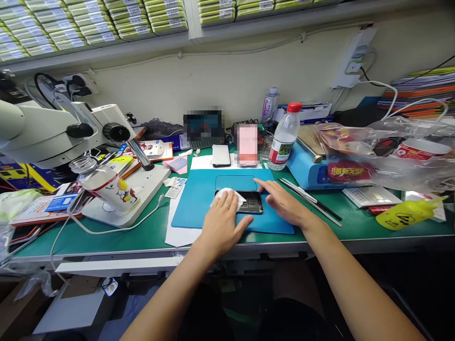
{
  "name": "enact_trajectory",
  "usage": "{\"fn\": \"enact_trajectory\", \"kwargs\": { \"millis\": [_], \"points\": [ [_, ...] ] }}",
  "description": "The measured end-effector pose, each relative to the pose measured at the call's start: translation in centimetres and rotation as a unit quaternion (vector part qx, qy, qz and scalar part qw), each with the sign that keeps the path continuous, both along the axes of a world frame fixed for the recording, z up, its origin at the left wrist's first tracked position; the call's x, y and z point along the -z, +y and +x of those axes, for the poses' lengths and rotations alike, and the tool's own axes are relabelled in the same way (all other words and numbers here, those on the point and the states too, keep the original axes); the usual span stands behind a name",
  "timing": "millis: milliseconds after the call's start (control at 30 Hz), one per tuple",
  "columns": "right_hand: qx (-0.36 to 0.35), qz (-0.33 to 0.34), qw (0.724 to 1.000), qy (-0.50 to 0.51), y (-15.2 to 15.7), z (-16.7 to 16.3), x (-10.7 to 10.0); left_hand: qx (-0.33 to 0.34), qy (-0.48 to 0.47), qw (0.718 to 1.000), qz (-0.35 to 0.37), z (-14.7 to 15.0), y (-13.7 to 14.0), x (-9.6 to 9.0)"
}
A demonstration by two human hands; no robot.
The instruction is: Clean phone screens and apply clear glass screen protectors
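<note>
Phone [254, 203] lies flat on blue mat [194, 189], long side toward the person, mid-desk, directly in front of both hands. Mat prob. serves as a soft, non-slip base, sparing both the glass & the green desk [359, 222]. Just beyond the phone a thin dark-edged panel [234, 182] lies flat, approx. parallel to it; prob. put that close for easy reach. Can't tell what it's made of.

White wipe [241, 201] sits btwn L hand [223, 220] & the phone's L part, prob. to keep bare skin off the glossy face.

L grip: palm down, fingers nearly straight & close together, thumb out wide. Not clenched; it seems to press the wipe from above rather than pinch it.

R hand [283, 201]: grip loose, nothing seen in it. Index points out to the panel's R end, other fingers part-bent by the phone's R end. Looks set to steady that side, but actual contact w/ panel or phone: can't tell.

Slim tools [311, 199] lie just R of mat, prob. parked on the R hand's side. Microscope [95, 128] stands off to the L, prob. b/c its wide base needs room. Red-capped bottle [283, 139] is upright behind the mat's far R corner.
</note>
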State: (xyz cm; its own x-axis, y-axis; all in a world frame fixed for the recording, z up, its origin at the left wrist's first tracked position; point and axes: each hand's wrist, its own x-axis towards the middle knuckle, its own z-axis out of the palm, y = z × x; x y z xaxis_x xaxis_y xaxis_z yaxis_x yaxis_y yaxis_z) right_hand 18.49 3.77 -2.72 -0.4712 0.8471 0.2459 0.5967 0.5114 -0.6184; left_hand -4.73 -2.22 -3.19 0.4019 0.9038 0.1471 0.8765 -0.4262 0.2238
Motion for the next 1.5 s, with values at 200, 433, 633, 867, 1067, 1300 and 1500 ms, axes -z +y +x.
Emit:
{"fn": "enact_trajectory", "kwargs": {
  "millis": [200,433,633,867,1067,1300,1500],
  "points": [
    [0.009,-0.005,0.999,0.031,0.0,0.0,-0.1,0.044,-0.012,0.999,-0.01,6.1,-0.3,-1.3],
    [0.02,-0.007,0.999,0.027,0.0,0.1,-0.1,0.074,-0.023,0.997,-0.005,4.8,-2.0,-0.9],
    [0.018,-0.026,0.999,0.028,0.0,0.2,-0.3,0.019,0.024,0.999,0.024,-1.6,-2.9,0.1],
    [0.019,-0.029,0.999,-0.008,-0.1,0.2,-0.2,-0.035,0.042,0.998,0.017,-3.1,-0.9,0.1],
    [-0.004,-0.008,0.996,-0.086,-0.6,0.1,-0.7,-0.061,0.014,0.998,0.001,-2.7,0.0,0.1],
    [-0.008,-0.007,0.997,-0.077,-1.0,0.1,-0.8,-0.062,0.032,0.998,0.005,-2.3,0.9,0.2],
    [-0.009,-0.012,0.997,-0.075,-1.2,0.2,-0.8,-0.058,0.052,0.997,0.017,-0.8,1.4,0.3]
  ]
}}
